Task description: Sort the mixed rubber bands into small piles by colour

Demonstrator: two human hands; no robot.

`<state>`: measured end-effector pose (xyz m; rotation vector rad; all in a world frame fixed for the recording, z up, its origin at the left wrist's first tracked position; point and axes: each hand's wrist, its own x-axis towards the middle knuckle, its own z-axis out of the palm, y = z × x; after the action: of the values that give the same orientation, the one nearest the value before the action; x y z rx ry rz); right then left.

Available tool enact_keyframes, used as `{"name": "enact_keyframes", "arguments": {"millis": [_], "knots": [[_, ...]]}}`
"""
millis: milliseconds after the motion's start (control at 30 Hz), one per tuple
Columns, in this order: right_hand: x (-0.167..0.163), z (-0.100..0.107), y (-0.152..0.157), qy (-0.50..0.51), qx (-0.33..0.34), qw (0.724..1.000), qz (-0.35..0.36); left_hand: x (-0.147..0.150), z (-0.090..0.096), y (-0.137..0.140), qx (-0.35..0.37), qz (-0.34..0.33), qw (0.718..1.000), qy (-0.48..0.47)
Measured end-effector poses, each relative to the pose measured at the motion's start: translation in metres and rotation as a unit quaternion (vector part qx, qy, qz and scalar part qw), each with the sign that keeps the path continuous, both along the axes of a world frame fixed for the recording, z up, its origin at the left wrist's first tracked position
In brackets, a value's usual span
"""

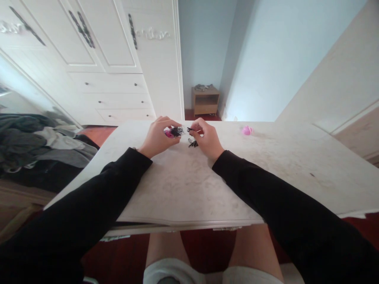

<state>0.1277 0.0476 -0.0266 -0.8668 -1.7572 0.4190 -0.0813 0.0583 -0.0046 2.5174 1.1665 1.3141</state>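
Note:
My left hand (156, 136) is closed round a small clear container (177, 131) with a pink part at its palm end. The container lies tipped on its side, its far end toward my right hand, and black loop-like pieces fill it. Between thumb and fingers, my right hand (209, 140) pinches a few thin black loops (189, 129), which look like small hair elastics. Just below these, a little pile of black loops (193, 143) rests on the white tabletop (183, 185). A pink cap-like piece (246, 130) sits apart, farther right near the back edge.
A small dark bit (312, 174) lies on the right of the table. Heaped clothes (44, 146) are at the left. Beyond the table stand a white wardrobe (118, 85) and a small wooden cabinet (206, 101) against the blue wall.

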Motion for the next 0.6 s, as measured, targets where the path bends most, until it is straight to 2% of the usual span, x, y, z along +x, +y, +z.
{"name": "enact_keyframes", "arguments": {"millis": [200,300,433,600], "knots": [[-0.0003,0.0003,-0.0031,0.001,-0.033,0.999,0.029,0.0027,0.0007,-0.0028,-0.009,-0.045,0.998,0.045],[0.0005,0.0007,-0.0018,-0.015,-0.015,0.999,0.027,0.0028,0.0004,-0.0028,-0.011,-0.053,0.997,0.046],[0.0018,0.0013,-0.0001,-0.039,0.021,0.999,0.014,0.003,-0.0008,-0.0029,-0.012,-0.049,0.998,0.03],[0.0028,0.0023,-0.0017,-0.035,-0.016,0.999,0.021,0.0032,-0.0025,-0.0023,-0.01,-0.044,0.999,0.001]]}}
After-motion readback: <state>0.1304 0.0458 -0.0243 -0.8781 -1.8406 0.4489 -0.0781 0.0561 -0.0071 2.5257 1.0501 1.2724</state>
